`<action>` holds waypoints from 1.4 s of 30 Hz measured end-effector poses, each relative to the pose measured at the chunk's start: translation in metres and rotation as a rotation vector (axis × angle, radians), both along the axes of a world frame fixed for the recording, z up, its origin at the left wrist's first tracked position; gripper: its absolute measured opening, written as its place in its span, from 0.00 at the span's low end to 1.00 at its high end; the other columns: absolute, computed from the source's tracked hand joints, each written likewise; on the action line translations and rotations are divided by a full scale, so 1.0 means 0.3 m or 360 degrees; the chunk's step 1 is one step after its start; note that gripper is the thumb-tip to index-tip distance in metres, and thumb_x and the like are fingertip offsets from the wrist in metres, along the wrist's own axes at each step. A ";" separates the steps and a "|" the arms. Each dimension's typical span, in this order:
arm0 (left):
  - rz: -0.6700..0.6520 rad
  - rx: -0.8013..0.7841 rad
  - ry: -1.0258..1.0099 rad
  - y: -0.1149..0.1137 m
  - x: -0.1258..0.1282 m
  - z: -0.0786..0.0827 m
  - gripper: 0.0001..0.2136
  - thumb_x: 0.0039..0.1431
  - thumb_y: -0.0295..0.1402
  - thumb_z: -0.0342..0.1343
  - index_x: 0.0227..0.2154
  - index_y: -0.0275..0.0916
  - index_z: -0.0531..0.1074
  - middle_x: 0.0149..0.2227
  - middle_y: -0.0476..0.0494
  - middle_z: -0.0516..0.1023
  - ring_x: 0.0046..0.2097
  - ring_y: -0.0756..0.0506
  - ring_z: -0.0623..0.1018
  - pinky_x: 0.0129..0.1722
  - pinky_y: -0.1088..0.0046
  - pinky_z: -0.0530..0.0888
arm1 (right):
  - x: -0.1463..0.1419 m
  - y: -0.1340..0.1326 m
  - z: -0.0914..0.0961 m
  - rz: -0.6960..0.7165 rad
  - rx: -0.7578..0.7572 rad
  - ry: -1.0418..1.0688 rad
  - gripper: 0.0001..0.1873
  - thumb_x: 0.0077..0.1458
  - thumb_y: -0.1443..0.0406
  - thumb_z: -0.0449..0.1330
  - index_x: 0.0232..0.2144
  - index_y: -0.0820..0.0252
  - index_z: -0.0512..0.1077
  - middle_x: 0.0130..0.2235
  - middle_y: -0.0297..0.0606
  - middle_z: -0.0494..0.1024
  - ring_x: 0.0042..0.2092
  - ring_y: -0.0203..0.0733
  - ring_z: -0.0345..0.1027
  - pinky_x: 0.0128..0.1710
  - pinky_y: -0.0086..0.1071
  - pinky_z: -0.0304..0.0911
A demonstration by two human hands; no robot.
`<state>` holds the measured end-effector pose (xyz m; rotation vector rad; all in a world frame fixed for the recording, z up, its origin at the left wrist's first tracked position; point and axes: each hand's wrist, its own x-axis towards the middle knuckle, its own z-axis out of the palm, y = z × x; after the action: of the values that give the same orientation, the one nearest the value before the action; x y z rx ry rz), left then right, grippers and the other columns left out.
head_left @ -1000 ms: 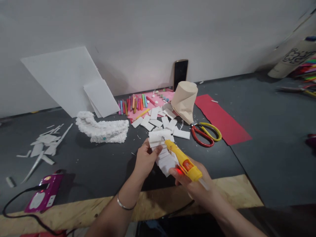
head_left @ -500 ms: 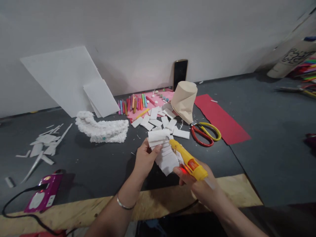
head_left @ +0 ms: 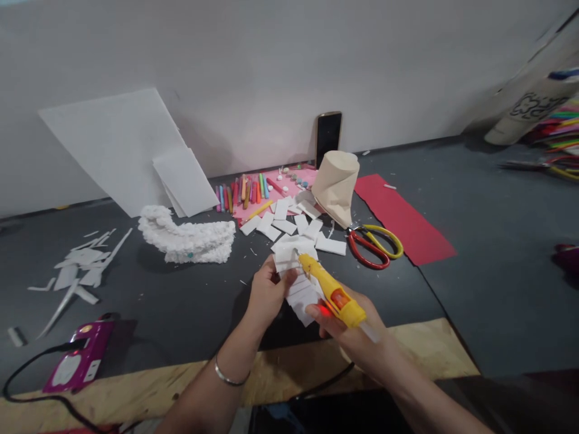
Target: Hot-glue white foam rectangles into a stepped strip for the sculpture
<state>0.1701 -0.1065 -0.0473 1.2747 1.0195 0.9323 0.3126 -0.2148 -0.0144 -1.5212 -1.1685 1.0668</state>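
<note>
My left hand is closed on the left edge of a white paper piece covered in overlapping strips, its thumb lying on top. My right hand grips a yellow hot glue gun, whose nozzle points at the upper part of the paper piece. Whether the tip touches the paper, I cannot tell. A red glow shows by my right fingers, and a clear glue stick pokes out of the gun's back end. Just beyond the paper lie several small white rectangles.
Scissors and a crumpled beige paper cup shape stand right of the rectangles, near red paper. Farther left are a fluffy white piece, crayons, white scraps and a purple power box with a cable. A phone leans on the wall.
The glue gun's nozzle has moved left across the upper part of the paper piece, my right hand with it. The paper's top has tilted slightly; my left hand keeps its hold.
</note>
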 end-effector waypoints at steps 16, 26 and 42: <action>0.0021 0.0060 -0.0020 0.006 -0.003 -0.019 0.15 0.50 0.43 0.67 0.37 0.38 0.79 0.40 0.43 0.80 0.41 0.45 0.78 0.41 0.72 0.74 | 0.019 -0.004 -0.019 -0.0012 -0.0020 0.0048 0.12 0.56 0.55 0.63 0.29 0.55 0.69 0.22 0.28 0.71 0.24 0.35 0.65 0.24 0.27 0.61; 0.0008 0.0095 -0.0049 0.002 -0.004 -0.007 0.16 0.51 0.42 0.66 0.40 0.38 0.79 0.42 0.42 0.81 0.44 0.43 0.79 0.45 0.69 0.74 | 0.039 -0.014 -0.021 -0.0133 -0.0101 0.0078 0.12 0.55 0.55 0.65 0.28 0.56 0.70 0.20 0.28 0.72 0.23 0.35 0.66 0.23 0.26 0.61; 0.0014 0.0093 -0.0069 0.004 -0.006 -0.021 0.16 0.52 0.42 0.65 0.41 0.38 0.79 0.43 0.42 0.81 0.44 0.45 0.78 0.45 0.71 0.74 | 0.029 -0.013 -0.028 -0.0097 -0.0103 0.0101 0.11 0.54 0.56 0.65 0.30 0.55 0.71 0.21 0.28 0.72 0.24 0.36 0.67 0.25 0.27 0.63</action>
<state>0.1681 -0.1053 -0.0535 1.2942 0.9711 0.9988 0.3213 -0.2187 -0.0228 -1.5514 -1.0468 1.1135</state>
